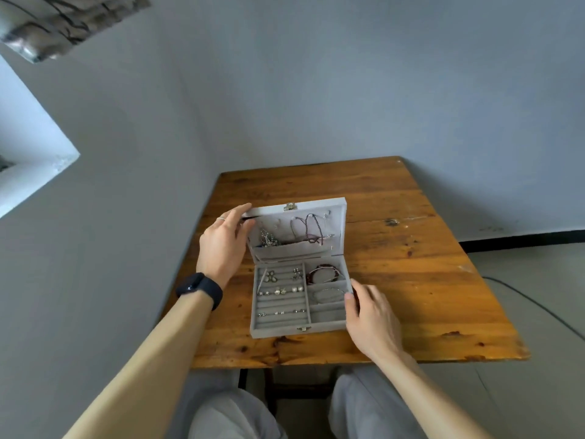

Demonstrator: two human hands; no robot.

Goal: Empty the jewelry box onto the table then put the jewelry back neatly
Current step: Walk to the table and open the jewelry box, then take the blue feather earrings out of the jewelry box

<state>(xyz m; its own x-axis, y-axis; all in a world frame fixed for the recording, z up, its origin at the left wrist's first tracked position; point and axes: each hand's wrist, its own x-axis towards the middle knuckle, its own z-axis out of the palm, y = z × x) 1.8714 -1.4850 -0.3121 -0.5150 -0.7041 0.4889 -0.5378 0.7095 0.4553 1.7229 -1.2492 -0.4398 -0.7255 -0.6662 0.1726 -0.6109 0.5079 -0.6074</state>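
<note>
A grey velvet jewelry box [278,331] stands open on the wooden table [411,280]. Its lid [335,205] is raised, with necklaces [311,229] hanging inside it. My left hand [223,245] grips the lid's left top corner. My right hand [370,315] holds the tray's right wall. Earrings and rings [280,291] sit in the slotted left half. A dark red bracelet [324,273] and a thin silver bangle [329,294] lie in the right compartments.
The table sits in a corner, grey walls behind and to the left. My knees [364,407] are under its near edge. A cable [538,308] runs on the floor at right. I wear a black watch [199,288] on the left wrist.
</note>
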